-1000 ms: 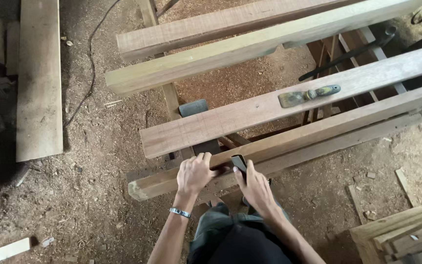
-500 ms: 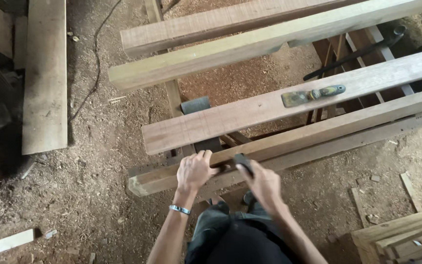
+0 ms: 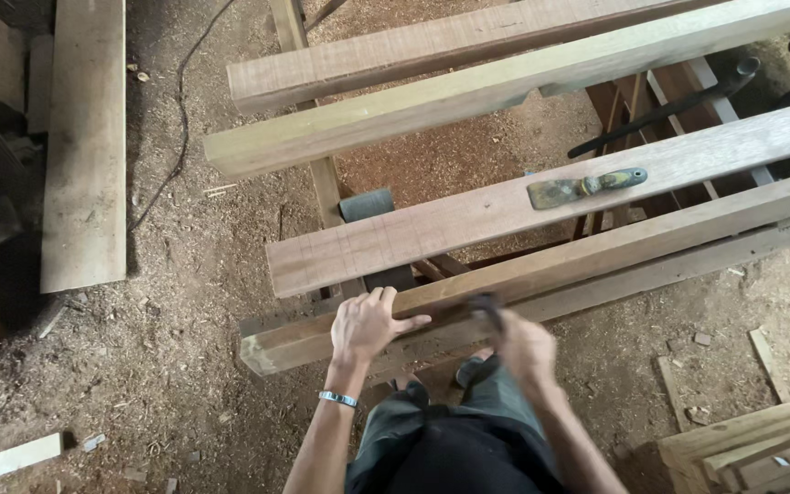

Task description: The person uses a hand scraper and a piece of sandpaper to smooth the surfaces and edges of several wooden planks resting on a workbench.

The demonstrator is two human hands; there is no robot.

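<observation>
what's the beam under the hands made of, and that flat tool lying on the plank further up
Beam: sawn timber, seemingly unfinished, pale brown with visible grain. Flat tool on the plank: looks like dull, tarnished metal with a darker handle, material unclear. Left hand rests on the beam.

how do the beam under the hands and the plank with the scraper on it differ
The beam is narrow and thick, while the plank is broad and flat. The left hand presses on the beam's near end and the right hand, blurred, holds a dark tool against it; the plank is untouched and carries only a scraper. The beam lies nearer the person. Both are bare wood, lying slanted the same way on the stand.
</observation>
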